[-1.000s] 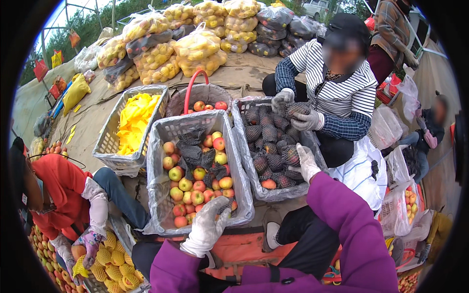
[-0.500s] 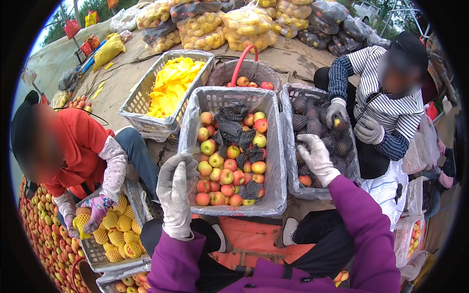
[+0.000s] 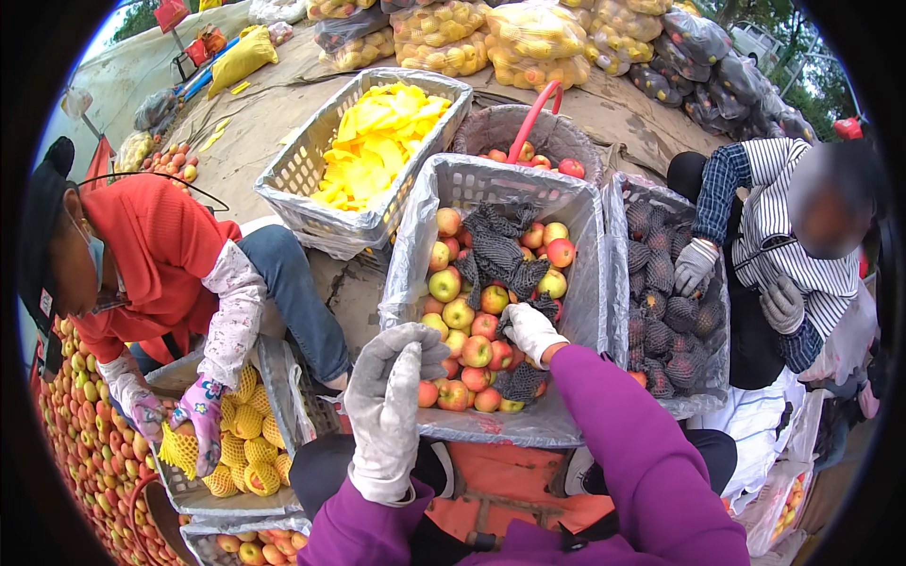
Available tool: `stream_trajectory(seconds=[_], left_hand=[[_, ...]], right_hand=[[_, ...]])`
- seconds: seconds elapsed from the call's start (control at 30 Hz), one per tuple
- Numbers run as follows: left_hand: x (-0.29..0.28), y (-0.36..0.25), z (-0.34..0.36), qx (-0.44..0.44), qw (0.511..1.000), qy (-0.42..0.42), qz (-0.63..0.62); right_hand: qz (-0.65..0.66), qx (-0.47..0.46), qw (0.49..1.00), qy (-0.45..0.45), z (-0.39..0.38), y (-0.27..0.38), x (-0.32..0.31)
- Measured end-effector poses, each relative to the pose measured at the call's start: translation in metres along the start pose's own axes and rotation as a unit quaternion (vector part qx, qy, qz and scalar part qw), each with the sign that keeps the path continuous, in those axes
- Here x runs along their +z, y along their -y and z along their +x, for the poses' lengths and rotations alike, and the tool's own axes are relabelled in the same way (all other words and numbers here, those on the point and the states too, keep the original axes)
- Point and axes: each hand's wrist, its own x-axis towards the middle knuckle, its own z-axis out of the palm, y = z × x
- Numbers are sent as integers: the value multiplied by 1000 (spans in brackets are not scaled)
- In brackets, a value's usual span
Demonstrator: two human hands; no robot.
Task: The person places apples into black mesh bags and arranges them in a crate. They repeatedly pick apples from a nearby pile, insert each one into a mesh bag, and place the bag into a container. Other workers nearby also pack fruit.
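A lined crate [image 3: 401, 283] in front of me holds red and yellow-green apples [image 3: 477, 351] with loose black foam nets [image 3: 495, 253] on top. My right hand [image 3: 531, 332], in a pale glove, reaches down among the apples beside a piece of black net. Its fingers are drawn together, and their tips are partly hidden. My left hand [image 3: 385, 406], gloved too, is raised at the crate's near left corner. The fingers curve in a cup with the thumb upright, and nothing shows in them.
At right, a crate [image 3: 722, 363] holds apples in black nets, with a gloved co-worker [image 3: 788, 236] beside it. At left, a co-worker in red [image 3: 165, 264] handles a yellow net over a crate of netted apples [image 3: 247, 424]. Beyond stand a crate of yellow nets [image 3: 283, 174] and a red-handled basket [image 3: 486, 127].
My right hand has moved left from over the black-net crate down into the apple crate. My left hand stays raised. The view has shifted, so the crates sit farther right.
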Motion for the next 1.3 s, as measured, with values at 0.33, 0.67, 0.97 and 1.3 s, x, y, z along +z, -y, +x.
stream_trajectory(seconds=[0.33,0.67,0.97,1.3], left_hand=[[4,17,-10,37,998,51,7],[29,21,-45,52,979,189,54],[34,19,-44,-123,957,194,-178],[31,37,-39,73,980,150,108]], right_hand=[[457,-216,863,13,-115,107,-137],[608,-137,780,49,-191,132,-161],[595,-43,798,87,-197,115,-146],[719,-45,693,10,-193,115,-153]])
